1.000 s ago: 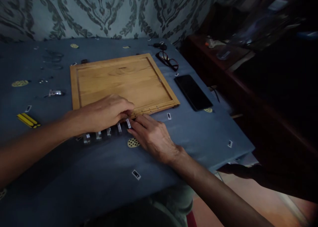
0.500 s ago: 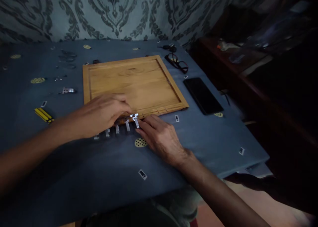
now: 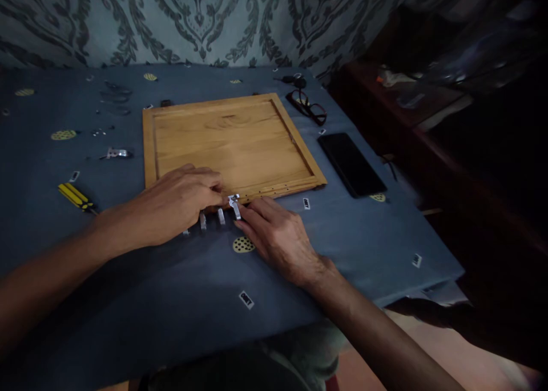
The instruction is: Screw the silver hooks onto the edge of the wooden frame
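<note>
A wooden framed panel lies flat on the blue cloth, with a row of small holes along its near edge. At that edge is a small silver metal bracket, its T-shaped end against the wood. My right hand is closed, with thumb and fingers pinching the bracket from the right. To its left, my left hand rests over the near edge, fingers bent and tips together by the bracket's top; what they hold is hidden. Several similar brackets stick out from the edge beneath and beside my left hand.
On the left lie a yellow-and-black screwdriver, another metal bracket and several tiny screws. Eyeglasses and a black phone lie right of the panel. The table's right edge slants beyond the phone.
My left hand has shifted slightly, its fingertips now nearer the bracket, and it covers more of the row. My right hand keeps its pinch on the bracket.
</note>
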`<state>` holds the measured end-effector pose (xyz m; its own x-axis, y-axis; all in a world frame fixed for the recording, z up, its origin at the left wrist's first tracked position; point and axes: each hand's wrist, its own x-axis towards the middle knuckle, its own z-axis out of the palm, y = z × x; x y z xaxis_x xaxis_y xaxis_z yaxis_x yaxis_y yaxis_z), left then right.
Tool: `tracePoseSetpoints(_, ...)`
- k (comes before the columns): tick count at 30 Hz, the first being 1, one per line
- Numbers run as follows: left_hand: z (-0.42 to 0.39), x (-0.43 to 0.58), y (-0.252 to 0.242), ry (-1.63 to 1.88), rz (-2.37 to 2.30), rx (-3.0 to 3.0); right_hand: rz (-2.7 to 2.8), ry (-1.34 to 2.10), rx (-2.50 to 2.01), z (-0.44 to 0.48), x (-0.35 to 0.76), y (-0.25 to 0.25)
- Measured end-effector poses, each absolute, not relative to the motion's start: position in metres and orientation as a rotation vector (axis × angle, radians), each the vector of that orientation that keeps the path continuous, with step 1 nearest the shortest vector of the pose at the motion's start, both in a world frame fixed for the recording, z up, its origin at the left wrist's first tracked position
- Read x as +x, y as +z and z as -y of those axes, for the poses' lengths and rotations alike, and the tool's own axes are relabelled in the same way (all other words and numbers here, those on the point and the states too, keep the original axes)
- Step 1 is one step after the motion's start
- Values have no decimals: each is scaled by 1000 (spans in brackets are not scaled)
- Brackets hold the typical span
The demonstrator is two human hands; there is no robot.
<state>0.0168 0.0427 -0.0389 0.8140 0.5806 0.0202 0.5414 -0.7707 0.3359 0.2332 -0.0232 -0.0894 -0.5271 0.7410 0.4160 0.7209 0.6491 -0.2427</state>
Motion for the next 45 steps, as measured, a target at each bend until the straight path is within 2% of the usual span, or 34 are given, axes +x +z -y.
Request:
tracePoseSetpoints(11, -45, 14, -36, 134, -761, 2754, 2345, 102, -1161, 24, 234, -92)
tracePoseSetpoints(28, -40, 15, -40, 165, -838, 2673, 2071, 508, -1185, 25, 230, -86)
tracePoseSetpoints(45, -39, 15, -41, 112, -823, 2712, 2266, 157, -1164, 24, 230, -95)
